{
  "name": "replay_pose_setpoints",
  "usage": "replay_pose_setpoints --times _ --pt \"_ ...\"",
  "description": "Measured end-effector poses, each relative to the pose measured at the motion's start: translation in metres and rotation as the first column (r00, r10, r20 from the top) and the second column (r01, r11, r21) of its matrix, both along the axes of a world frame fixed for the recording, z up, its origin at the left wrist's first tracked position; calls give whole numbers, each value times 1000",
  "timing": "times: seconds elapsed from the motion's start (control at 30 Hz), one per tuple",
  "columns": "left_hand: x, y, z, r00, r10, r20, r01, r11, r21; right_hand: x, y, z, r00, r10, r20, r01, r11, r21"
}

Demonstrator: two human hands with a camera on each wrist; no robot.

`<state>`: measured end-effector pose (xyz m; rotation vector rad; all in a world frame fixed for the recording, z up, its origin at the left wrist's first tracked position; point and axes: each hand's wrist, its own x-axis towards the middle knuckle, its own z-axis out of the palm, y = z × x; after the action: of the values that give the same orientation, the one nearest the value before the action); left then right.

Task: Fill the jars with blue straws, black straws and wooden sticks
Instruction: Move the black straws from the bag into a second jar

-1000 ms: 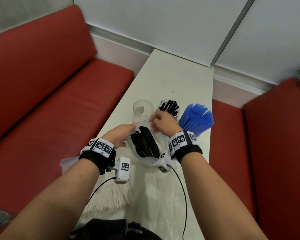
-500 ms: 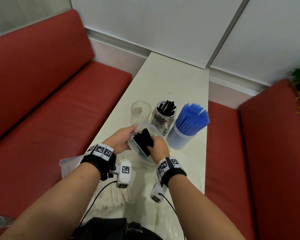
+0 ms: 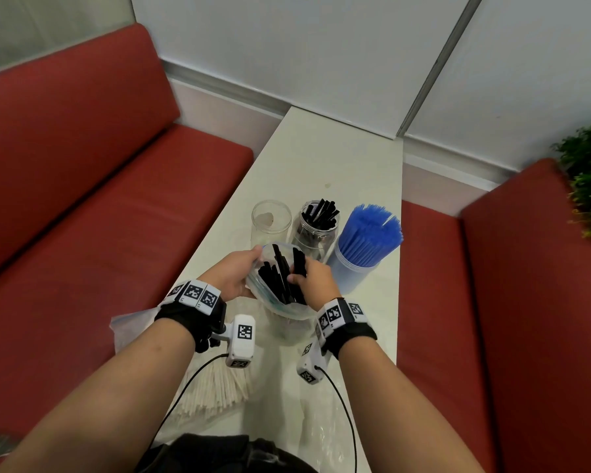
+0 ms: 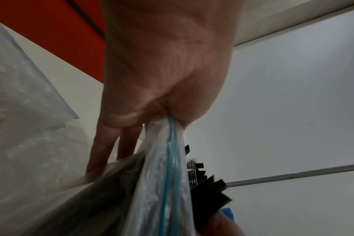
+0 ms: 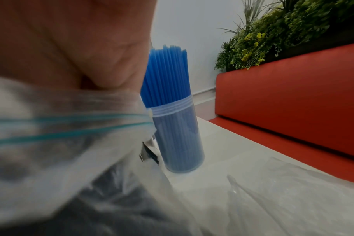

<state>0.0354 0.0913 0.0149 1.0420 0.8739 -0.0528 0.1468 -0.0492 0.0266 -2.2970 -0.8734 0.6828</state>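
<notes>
Nearest the body, behind both hands, wooden sticks (image 3: 215, 387) lie fanned on the desk (image 3: 321, 158), waiting. Left hand (image 3: 231, 278) pinches the bag (image 3: 270, 303) rim, holding its mouth wide so the right hand (image 3: 313, 285) can reach in; its grip is curled round black straws (image 3: 280, 278). Just beyond stand three jars: empty (image 3: 271, 220), part-filled black (image 3: 316, 227), full blue (image 3: 365, 247).
</notes>
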Motion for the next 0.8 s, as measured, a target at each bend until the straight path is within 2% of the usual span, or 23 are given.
replay_pose_setpoints --times 0.1,0.2,0.27,0.37,0.43,0.57,0.7,0.8 --pt "-1 1 -2 1000 -20 1 20 1000 13 13 3 35 1000 -2 -30 3 999 45" --pt "0 3 -1 1000 -21 12 21 1000 -2 39 8 87 997 -35 -70 50 973 225" --pt "0 3 0 1000 -26 14 26 1000 -12 60 14 121 989 -110 -103 141 910 390" --pt "1 3 1 999 -33 14 33 999 -18 87 27 153 956 -272 -111 283 755 592" --pt "2 4 0 999 -42 13 42 999 -14 98 35 154 920 -377 -111 354 675 648" --pt "3 8 -2 999 -40 1 40 999 -12 102 47 118 864 -481 -149 447 596 667" --pt "3 13 -6 1000 -29 -10 29 1000 -11 103 52 77 820 -539 -193 529 584 615" --pt "4 16 -9 999 -23 -25 23 1000 -7 101 55 56 820 -532 -210 546 618 566"
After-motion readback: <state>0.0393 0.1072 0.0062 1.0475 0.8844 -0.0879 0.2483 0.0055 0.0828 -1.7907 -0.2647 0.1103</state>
